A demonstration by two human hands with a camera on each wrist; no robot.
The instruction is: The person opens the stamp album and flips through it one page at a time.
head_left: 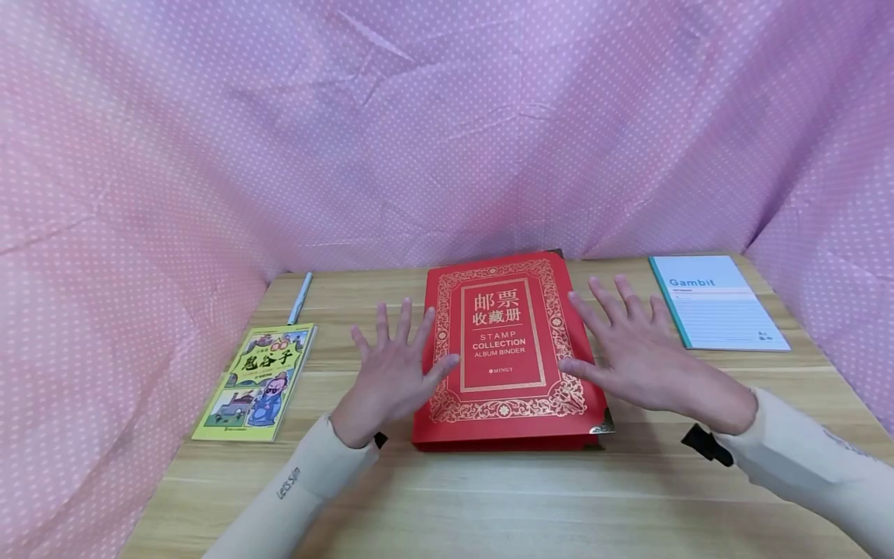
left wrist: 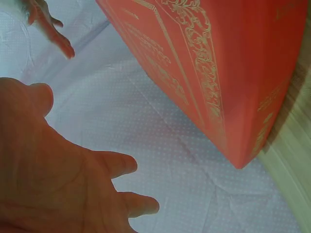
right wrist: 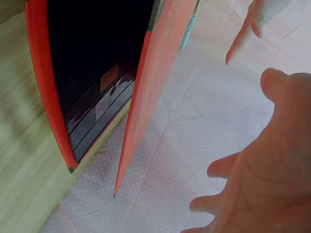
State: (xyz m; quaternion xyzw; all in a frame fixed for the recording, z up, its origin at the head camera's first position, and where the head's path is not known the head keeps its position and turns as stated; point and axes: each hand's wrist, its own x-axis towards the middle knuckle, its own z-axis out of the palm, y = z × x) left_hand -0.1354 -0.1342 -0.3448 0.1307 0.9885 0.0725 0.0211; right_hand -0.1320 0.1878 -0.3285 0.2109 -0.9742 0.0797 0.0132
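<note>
A red stamp album [head_left: 503, 349] with gold lettering and metal corners lies on the wooden table. Its front cover [right wrist: 150, 92] stands slightly raised in the right wrist view, with black pages [right wrist: 97, 58] showing beneath. Over the album's left edge hovers my left hand [head_left: 391, 373], fingers spread and holding nothing. My right hand [head_left: 642, 357] is spread in the same way by the album's right edge. In the left wrist view a gap separates the left hand [left wrist: 63, 170] from the album's spine [left wrist: 262, 87].
At the left of the table [head_left: 454, 520] lies a yellow comic-style book [head_left: 254, 380], with a pen [head_left: 300, 298] just behind it. A Gambit notebook [head_left: 719, 303] lies at the back right. Pink dotted cloth [head_left: 447, 132] hangs behind and at both sides.
</note>
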